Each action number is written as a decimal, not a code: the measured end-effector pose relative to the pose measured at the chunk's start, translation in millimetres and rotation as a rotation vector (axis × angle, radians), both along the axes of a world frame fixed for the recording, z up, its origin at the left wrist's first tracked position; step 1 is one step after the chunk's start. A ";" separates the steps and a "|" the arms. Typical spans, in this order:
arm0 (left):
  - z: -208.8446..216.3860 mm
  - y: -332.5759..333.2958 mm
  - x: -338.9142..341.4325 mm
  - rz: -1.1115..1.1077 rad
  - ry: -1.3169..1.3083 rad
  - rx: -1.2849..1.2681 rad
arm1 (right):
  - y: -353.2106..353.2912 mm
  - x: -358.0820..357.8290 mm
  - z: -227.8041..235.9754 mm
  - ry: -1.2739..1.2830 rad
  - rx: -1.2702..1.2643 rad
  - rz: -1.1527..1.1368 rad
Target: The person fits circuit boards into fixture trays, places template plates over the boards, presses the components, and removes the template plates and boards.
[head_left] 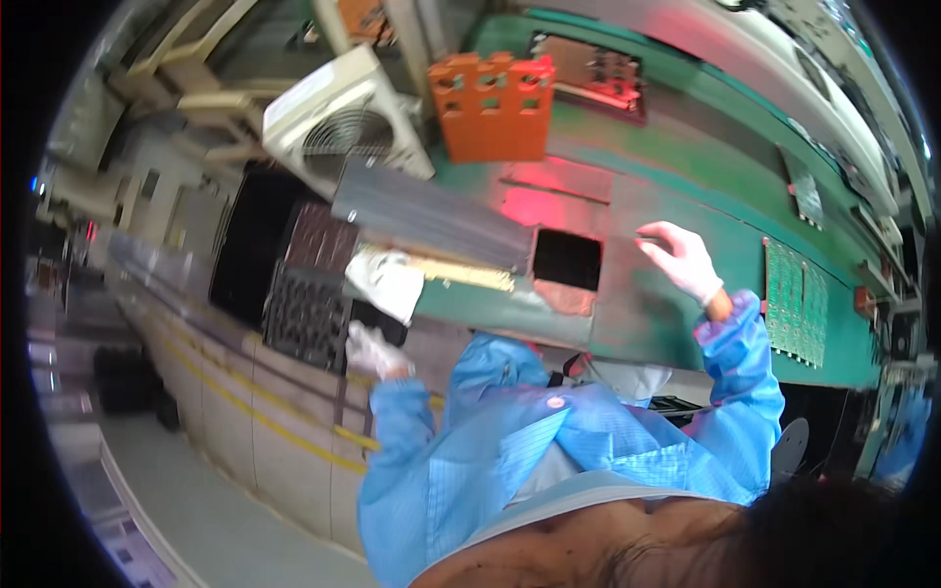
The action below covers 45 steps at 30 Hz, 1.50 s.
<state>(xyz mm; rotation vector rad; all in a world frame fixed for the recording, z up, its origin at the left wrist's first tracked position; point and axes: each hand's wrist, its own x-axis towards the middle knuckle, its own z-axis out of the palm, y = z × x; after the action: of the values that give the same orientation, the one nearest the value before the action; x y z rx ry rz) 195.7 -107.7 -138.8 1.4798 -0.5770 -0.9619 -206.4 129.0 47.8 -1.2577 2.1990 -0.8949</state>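
Note:
My right hand (686,265), in a white glove, hovers over the green bench mat (642,318). Its thumb and fingers are apart, with nothing between them. To its left lies a black square pad (567,260) with a pinkish piece (566,298) along its near edge. My left hand (374,353), gloved in white too, is at the right edge of a black tray with rounded pockets (306,312). Its fingers are smeared, so whether it grips anything is unclear. Just beyond it is a crumpled white cloth or bag (386,282).
Green circuit boards (794,302) lie at the right. An orange slotted rack (493,106) stands at the back beside a white fan unit (343,122). A long grey panel (431,214) slants across the left of the bench. A dark fixture (593,73) sits farther back.

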 end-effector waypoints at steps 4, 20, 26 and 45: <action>53.1 59.9 -24.0 -0.146 -0.546 -0.524 | -40.0 -31.7 3.0 0.074 -0.095 0.037; 126.0 97.3 -130.7 -1.234 -0.869 -0.934 | -207.8 -172.7 -81.5 0.835 -0.194 -0.042; 124.0 92.7 -131.1 -1.277 -0.842 -0.867 | -217.4 -184.2 -83.5 0.757 -0.212 -0.016; 120.9 92.8 -135.2 -1.235 -0.842 -1.026 | -66.0 -128.6 81.3 1.126 -0.208 -0.059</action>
<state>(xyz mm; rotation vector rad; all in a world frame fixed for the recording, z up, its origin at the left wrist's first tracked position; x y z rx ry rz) 60.5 -14.9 -17.9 0.3762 -2.3410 -0.6057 -335.0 63.0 129.1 -2.1656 3.0016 -0.4461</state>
